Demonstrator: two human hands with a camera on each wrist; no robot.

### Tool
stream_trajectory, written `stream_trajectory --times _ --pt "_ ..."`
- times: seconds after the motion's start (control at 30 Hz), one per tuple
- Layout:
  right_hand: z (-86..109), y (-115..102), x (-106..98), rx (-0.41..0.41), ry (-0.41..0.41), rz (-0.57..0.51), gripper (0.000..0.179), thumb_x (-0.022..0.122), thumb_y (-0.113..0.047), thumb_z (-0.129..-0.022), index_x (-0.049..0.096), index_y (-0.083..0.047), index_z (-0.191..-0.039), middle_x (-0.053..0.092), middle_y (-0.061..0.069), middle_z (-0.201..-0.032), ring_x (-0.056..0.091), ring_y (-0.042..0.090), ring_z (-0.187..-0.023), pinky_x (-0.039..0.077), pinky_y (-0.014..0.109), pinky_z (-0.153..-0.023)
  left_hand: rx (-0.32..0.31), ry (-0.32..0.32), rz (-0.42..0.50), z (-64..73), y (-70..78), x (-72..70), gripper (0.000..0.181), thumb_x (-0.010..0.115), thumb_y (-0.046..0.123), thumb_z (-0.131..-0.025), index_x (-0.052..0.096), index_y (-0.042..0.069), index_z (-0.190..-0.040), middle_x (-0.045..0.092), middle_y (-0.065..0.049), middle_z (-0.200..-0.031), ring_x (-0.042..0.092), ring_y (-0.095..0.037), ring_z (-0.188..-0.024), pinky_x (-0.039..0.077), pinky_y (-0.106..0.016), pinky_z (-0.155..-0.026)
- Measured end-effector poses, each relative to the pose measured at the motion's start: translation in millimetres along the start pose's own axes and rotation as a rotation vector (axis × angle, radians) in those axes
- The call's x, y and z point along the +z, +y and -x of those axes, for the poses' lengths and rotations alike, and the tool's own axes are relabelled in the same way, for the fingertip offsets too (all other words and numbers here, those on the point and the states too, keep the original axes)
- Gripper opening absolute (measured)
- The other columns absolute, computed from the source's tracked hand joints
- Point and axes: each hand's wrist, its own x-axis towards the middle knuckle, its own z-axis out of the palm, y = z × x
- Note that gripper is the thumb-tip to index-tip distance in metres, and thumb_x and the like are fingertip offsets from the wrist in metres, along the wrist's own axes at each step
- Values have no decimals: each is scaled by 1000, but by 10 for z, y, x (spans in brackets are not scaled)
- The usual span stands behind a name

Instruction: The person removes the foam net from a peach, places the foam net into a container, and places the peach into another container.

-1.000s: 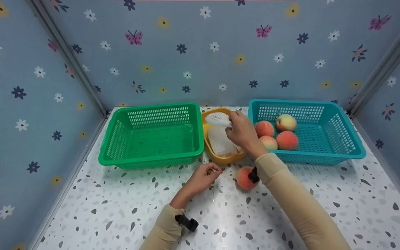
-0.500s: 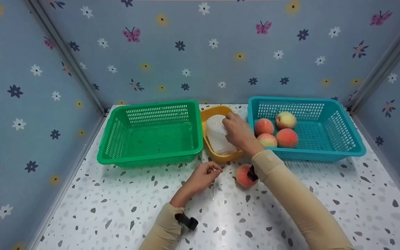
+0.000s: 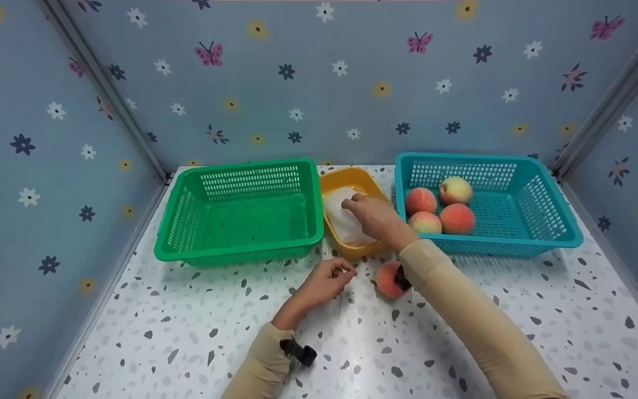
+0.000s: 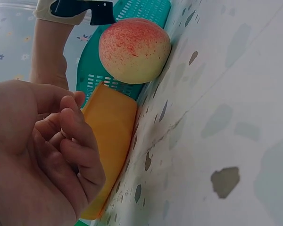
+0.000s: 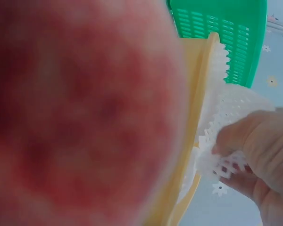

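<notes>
My right hand [image 3: 377, 219] pinches a white foam fruit net [image 5: 240, 101] by its edge, over the small yellow basket [image 3: 355, 252]. More white netting [image 3: 355, 235] lies in that basket. In the right wrist view the thumb [image 5: 233, 136] presses on the lattice of the net. My left hand [image 3: 322, 285] hangs near the table in front of the yellow basket, fingers loosely curled with nothing in them. A single peach [image 3: 388, 280] sits on the table under my right wrist; it looms red and blurred in the right wrist view.
To the left stands a green basket [image 3: 241, 256]. A blue basket [image 3: 518, 244] with several peaches [image 3: 457, 219] stands to the right. Patterned walls [image 3: 319, 100] enclose the speckled table [image 3: 186, 332] at the back and sides.
My right hand has moved left and slightly toward me, bringing the foam net lower over the yellow basket. The left hand and the peach on the table stay about where they were.
</notes>
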Motion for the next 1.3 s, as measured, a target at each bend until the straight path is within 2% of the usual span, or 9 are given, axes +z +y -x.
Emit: stream_trajectory --times 0.27,0.37,0.47,0.57,0.67,0.73,0.87,1.0,1.3 --pt "71 -10 12 177 -318 -318 55 66 -30 -89 51 -25 -142 56 6 -134 52 23 -110 39 46 -102 11 -21 -26 -18 -3 19 20 57 17 -100 66 0 -106 54 1 -67 48 -11 -56 40 -27 -52" --pt "68 -20 -12 168 -365 -385 50 55 -35 -97 46 -29 -146 52 7 -140 49 25 -118 34 49 -106 10 -26 -39 -22 -8 21 19 56 16 -100 66 1 -107 54 2 -68 48 -11 -57 40 -26 -52" --pt "46 -47 -20 119 -358 -398 43 47 -29 -102 47 -25 -145 57 14 -133 54 29 -111 37 48 -104 21 -29 -50 -30 -19 23 18 56 14 -99 67 1 -106 53 2 -67 48 -11 -57 39 -26 -53" --pt "28 -85 14 82 -327 -348 41 51 -21 -102 52 -19 -143 63 17 -121 58 29 -104 42 44 -99 39 -36 -62 -40 -38 31 17 57 13 -99 68 1 -104 54 2 -67 48 -10 -56 40 -26 -53" --pt "8 -133 69 94 -310 -297 41 58 -19 -99 55 -15 -139 64 14 -121 58 27 -110 44 41 -98 53 -45 -71 -37 -52 42 17 57 12 -99 68 1 -104 54 1 -67 47 -10 -56 39 -26 -53" --pt "-15 -169 103 123 -299 -264 40 62 -19 -96 59 -14 -136 61 10 -129 55 25 -119 42 41 -101 54 -51 -70 18 50 33 17 56 10 -99 68 -1 -105 56 -3 -68 46 -10 -56 39 -25 -53" --pt "-71 -217 184 134 -276 -176 38 64 -18 -95 62 -13 -132 62 10 -127 58 25 -115 44 40 -98 35 -48 -78 31 55 44 18 55 8 -99 67 -2 -106 58 -10 -72 47 -11 -57 39 -26 -54" --pt "-92 -244 226 110 -225 -93 34 64 -17 -95 65 -13 -129 65 11 -120 62 25 -106 48 38 -93 28 -38 -101 -30 -87 60 15 57 14 -99 69 4 -103 58 -3 -71 49 -10 -58 41 -26 -55" --pt "-127 -271 260 150 -182 -91 29 60 -18 -96 69 -16 -123 64 9 -113 61 27 -97 50 38 -87 56 -46 -125 -26 -80 22 14 57 14 -98 69 6 -101 59 -2 -74 50 -10 -60 42 -27 -57"
